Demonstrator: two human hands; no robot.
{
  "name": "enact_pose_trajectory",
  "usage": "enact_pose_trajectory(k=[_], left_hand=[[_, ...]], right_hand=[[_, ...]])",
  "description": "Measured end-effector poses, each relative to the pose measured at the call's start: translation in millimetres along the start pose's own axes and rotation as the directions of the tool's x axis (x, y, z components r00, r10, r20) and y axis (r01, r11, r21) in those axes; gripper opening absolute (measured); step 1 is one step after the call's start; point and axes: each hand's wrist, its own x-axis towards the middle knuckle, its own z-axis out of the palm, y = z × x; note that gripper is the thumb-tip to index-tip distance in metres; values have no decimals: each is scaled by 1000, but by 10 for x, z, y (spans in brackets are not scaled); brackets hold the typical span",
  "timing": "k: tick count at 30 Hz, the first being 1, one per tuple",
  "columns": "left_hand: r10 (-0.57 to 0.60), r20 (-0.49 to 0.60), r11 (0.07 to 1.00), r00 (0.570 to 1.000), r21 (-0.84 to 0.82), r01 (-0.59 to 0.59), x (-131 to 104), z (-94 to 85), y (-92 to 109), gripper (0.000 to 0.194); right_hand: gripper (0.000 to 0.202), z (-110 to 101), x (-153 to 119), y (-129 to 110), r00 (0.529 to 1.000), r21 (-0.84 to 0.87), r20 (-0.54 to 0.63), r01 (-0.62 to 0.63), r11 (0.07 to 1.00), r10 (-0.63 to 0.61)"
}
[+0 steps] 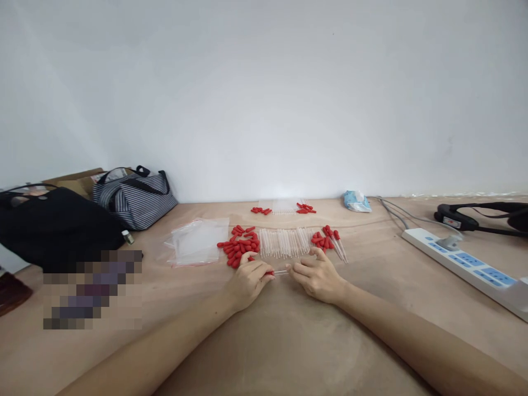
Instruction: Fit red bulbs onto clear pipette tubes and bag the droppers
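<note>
Between finger and thumb, my left hand point(249, 281) grips a red rubber bulb point(270, 273). My right hand point(315, 275) pinches a clear glass dropper tube point(281, 272), whose left end meets the bulb; how far it sits inside cannot be seen. Just beyond my hands lies a row of loose glass tubes point(284, 242). A pile of red bulbs point(239, 246) is left of that row, close to my left hand. On the right side rest several droppers with red bulbs fitted point(337, 245), beside a smaller group of loose red bulbs point(319, 240).
Clear plastic bags point(200, 242) lie stacked at left. Farther back are more tubes point(284, 206) and red bulbs point(306, 209). A white power strip point(466, 267), a headset point(454, 217) and a blue-white packet point(357, 201) stand right; a striped bag point(142, 201) and a black bag point(61, 228) left.
</note>
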Motion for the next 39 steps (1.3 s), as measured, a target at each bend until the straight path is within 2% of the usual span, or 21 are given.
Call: enact_pose_trajectory(k=[3,9,16,24,29,32,34,35,36,39], left_hand=[[4,-5,1000,1000,4,-4,6,-2,1,21],[20,-10,1000,1000,-1,-20,12,14,6,22],[67,-21,998,998,10,-67,16,46,17,21],[34,7,999,999,1,-34,23,45,28,22],[-35,29,999,999,-18,36,26,42,23,18],[-80,-14,997,997,9,80,9,23,6,15],[-121,-70,992,990,34,123,-10,9,-11,27],[-139,-89,989,986,37,143,-19,3,-20,33],[-152,-94,987,984,30,156,-26,0,-28,36],[-162,-42,987,986,-13,162,-32,-5,-43,33]], right_hand=[[29,-13,-3,-17,1000,17,21,17,1000,-18],[22,12,19,-58,987,169,43,-159,973,153],[23,35,71,-120,980,228,59,-196,954,188],[22,61,70,-132,971,250,108,-233,940,212],[18,-11,146,-126,948,157,215,-269,950,233],[17,-81,186,-48,919,65,271,-313,948,285],[18,-106,167,79,879,10,280,-404,915,386],[20,-110,140,165,842,-27,277,-475,880,463],[21,-107,105,261,787,-75,270,-557,827,554],[23,-79,-31,549,547,-235,264,-762,603,794]])
